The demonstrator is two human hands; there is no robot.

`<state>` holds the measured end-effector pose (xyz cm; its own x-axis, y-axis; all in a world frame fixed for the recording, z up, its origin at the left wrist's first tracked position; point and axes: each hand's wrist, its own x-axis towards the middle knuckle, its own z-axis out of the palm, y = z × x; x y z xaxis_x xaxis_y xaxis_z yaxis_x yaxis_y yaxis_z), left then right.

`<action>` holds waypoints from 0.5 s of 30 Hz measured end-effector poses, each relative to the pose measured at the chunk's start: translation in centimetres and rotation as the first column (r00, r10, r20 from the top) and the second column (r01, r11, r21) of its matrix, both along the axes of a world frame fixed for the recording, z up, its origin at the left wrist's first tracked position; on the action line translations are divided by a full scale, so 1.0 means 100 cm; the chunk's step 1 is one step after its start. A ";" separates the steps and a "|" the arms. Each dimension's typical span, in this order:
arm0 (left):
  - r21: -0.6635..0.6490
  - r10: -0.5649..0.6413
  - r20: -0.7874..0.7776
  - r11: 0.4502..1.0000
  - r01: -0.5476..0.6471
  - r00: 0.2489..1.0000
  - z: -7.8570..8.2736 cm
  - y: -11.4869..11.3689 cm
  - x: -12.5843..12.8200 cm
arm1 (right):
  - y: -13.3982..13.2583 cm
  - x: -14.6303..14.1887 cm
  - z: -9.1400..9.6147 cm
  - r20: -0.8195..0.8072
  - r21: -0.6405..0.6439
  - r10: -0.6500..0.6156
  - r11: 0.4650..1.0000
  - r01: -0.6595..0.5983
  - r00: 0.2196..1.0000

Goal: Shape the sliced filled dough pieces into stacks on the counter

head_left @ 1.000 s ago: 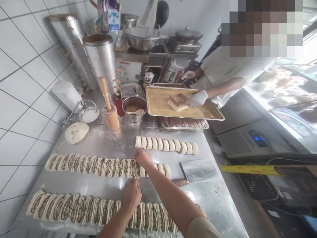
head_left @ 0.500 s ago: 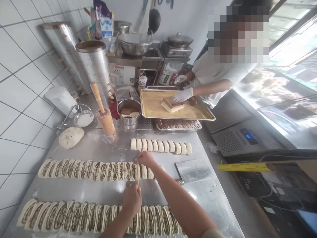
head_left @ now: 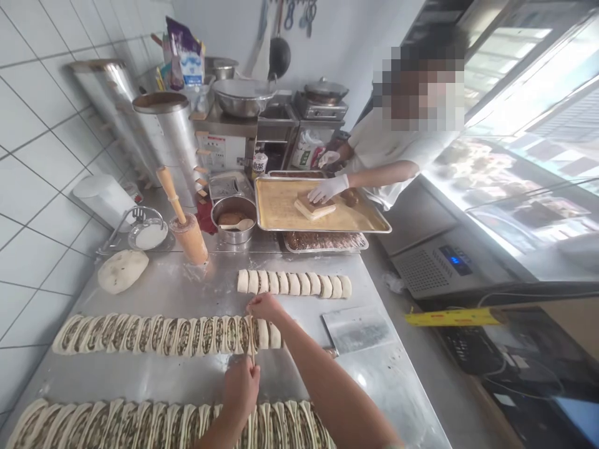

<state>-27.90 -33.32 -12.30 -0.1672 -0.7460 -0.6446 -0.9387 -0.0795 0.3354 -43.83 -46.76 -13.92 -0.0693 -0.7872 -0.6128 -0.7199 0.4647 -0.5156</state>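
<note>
My right hand (head_left: 264, 307) and my left hand (head_left: 241, 386) are both closed, each pinching one end of a thin wooden stick (head_left: 252, 342). The stick lies across a slice near the right end of the middle row of green-filled dough slices (head_left: 163, 333). A second row of filled slices (head_left: 140, 427) runs along the front edge under my left wrist. A shorter row of pale dough pieces (head_left: 294, 284) lies just beyond my right hand.
A cleaver (head_left: 355, 327) lies right of my arm. A dough lump (head_left: 121, 271), rolling pin (head_left: 185, 218) and steel bowl (head_left: 234, 218) stand at the back. A co-worker's gloved hand (head_left: 327, 188) rests on a wooden block (head_left: 313, 204) in a tray (head_left: 281, 212).
A second ago my hands rested on the dough slices with no stick showing. Now the stick is held between them across the middle row. The co-worker's hand stays on the block.
</note>
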 end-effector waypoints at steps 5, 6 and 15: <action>-0.005 -0.075 -0.038 0.997 0.075 0.996 0.006 0.005 -0.011 | 0.011 -0.033 0.000 -0.017 -0.027 -0.051 0.998 0.050 0.999; 0.004 -0.083 -0.035 0.997 0.083 0.996 0.003 0.006 -0.015 | 0.012 -0.035 -0.003 -0.034 -0.016 -0.054 0.998 0.053 0.998; 0.054 -0.075 0.000 0.996 0.074 0.997 -0.030 0.006 -0.030 | 0.014 -0.020 -0.043 -0.184 0.022 -0.033 0.999 0.037 0.982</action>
